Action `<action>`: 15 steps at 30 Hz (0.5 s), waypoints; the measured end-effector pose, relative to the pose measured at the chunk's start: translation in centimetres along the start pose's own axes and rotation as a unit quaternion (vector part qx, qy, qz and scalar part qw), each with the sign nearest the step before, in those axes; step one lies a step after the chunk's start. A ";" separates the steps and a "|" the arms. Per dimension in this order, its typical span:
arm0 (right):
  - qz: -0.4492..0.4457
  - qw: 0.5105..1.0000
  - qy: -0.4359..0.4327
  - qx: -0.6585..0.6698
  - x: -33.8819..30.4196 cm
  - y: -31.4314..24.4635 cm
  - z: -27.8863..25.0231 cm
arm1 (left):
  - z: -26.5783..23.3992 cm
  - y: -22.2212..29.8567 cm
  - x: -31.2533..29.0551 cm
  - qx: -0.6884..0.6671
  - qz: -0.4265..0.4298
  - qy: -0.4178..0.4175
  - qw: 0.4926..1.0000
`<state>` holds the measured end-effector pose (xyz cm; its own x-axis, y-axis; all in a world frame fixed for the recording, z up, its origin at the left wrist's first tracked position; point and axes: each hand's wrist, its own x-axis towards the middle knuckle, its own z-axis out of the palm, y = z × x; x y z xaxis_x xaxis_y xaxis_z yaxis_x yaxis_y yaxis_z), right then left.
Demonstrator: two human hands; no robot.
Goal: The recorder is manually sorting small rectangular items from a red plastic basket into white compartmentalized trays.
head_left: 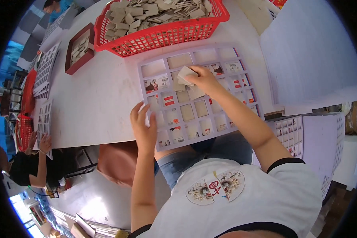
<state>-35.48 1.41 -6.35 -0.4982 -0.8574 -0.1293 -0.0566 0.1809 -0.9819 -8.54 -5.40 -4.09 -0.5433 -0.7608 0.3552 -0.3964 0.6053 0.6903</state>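
The left hand (144, 126), empty with fingers parted, is at the left edge of a white rectangular compartmented panel (153, 68), perhaps touching it, on the pale flat surface (103, 103), while over the panel's upper middle the right hand (205, 81) pinches several small grey-beige cardboard pieces (185, 73).

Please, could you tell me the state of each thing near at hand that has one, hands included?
Left hand, open, beside the grid's left edge
Right hand, closed on at least one beige piece
Grid, some cells beige, others showing print
Near basket, heaped full
Box, open, pieces inside
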 end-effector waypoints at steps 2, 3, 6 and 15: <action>-0.115 0.974 0.082 -0.177 0.7 1.0 -0.1 | 2.1 2.4 1.7 -0.036 0.040 -0.016 0.998; -0.221 0.898 0.163 -0.344 1.2 1.4 -0.4 | 3.3 3.1 2.7 -0.047 0.062 -0.021 0.997; -0.208 0.916 0.149 -0.309 2.2 1.5 -2.0 | 7.1 3.8 5.3 -0.040 0.070 -0.029 0.996; -0.190 0.936 0.171 -0.243 1.5 0.6 -4.3 | 10.3 2.3 8.4 0.018 0.058 -0.086 0.994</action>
<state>-39.97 2.29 -6.52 -0.6056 -0.7145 0.3503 -0.6312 0.1633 -0.7582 -21.66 -7.93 -6.02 -0.7039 -0.6359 0.3165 -0.3475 0.6969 0.6274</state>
